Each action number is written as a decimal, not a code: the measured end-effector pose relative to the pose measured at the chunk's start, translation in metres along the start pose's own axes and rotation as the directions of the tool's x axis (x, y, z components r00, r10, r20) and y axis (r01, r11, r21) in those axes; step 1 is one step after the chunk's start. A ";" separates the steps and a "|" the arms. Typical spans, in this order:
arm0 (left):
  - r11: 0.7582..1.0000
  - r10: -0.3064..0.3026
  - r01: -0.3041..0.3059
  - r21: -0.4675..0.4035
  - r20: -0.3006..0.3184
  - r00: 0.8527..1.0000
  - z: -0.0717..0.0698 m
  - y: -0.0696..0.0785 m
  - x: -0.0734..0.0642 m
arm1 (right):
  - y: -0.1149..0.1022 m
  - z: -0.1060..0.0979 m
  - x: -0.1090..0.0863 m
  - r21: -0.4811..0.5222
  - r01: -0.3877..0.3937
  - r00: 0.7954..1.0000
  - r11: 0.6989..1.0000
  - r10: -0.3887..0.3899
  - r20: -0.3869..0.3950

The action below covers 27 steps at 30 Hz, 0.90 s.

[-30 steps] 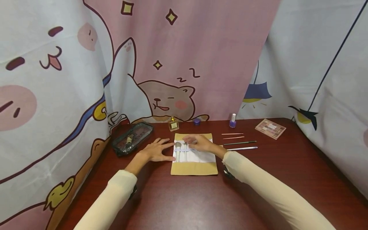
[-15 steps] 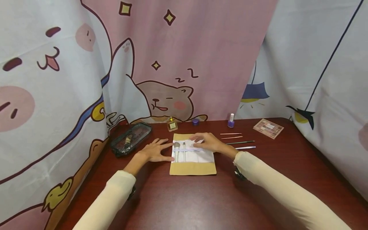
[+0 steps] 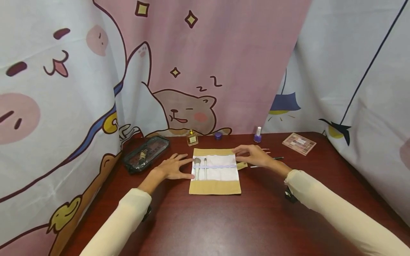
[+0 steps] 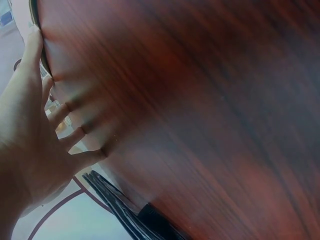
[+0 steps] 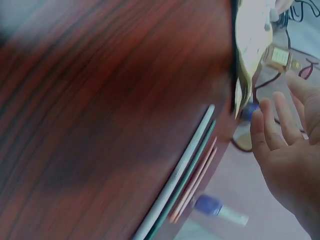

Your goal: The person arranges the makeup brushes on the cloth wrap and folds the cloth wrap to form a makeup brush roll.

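Note:
A yellow fabric brush roll (image 3: 215, 187) lies unfolded on the table, its white lining crossed by a pale lilac band. Two makeup brushes are tucked under that band at the left: a fluffy wide brush (image 3: 197, 168) and a thin brush (image 3: 205, 170). My left hand (image 3: 173, 168) rests with spread fingers at the roll's left edge; thumb and index finger touch it. Over the roll's right edge is my right hand (image 3: 254, 156), fingers loosely bent and holding nothing. Beside it lie a white rod (image 5: 177, 172), a green rod (image 5: 187, 172) and two pink rods (image 5: 192, 187), partly hidden in the head view.
A clear zip pouch (image 3: 146, 154) with a small item inside lies at the left. Along the back stand a perfume bottle (image 3: 192, 138), a small purple jar (image 3: 218, 136) and a purple nail polish bottle (image 3: 257, 136). An eyeshadow palette (image 3: 299, 143) lies back right.
My right hand has moved right, from above the thin brush to the roll's right edge, uncovering the lining and a yellow tab. My left hand has stayed at the left edge.

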<state>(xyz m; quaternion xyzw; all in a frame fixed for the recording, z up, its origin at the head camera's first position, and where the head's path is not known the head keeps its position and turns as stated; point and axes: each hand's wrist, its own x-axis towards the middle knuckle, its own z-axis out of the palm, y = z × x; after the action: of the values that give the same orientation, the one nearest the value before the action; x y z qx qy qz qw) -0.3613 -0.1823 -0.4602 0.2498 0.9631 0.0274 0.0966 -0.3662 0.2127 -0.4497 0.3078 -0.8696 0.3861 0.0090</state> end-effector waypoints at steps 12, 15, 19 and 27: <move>1.000 0.002 -0.002 0.005 -0.009 1.000 0.001 0.000 0.001 | 0.023 -0.048 -0.037 -0.124 -0.087 0.995 0.988 0.081 -0.057; 1.000 -0.002 0.002 0.012 -0.008 1.000 0.002 -0.001 0.002 | 0.027 -0.055 -0.045 -0.124 -0.099 0.994 0.987 0.091 -0.064; 1.000 -0.002 0.002 0.012 -0.007 1.000 0.002 0.000 0.001 | 0.034 -0.064 -0.056 -0.123 -0.087 0.994 0.989 0.078 -0.070; 1.000 -0.004 0.004 0.003 -0.010 1.000 0.001 0.001 -0.001 | 0.053 -0.072 -0.082 -0.109 -0.076 0.995 0.991 0.068 -0.073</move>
<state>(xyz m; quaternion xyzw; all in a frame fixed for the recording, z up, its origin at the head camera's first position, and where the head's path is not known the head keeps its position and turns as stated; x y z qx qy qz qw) -0.3603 -0.1819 -0.4607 0.2479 0.9641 0.0272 0.0914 -0.3444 0.3319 -0.4555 0.2617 -0.8995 0.3474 0.0422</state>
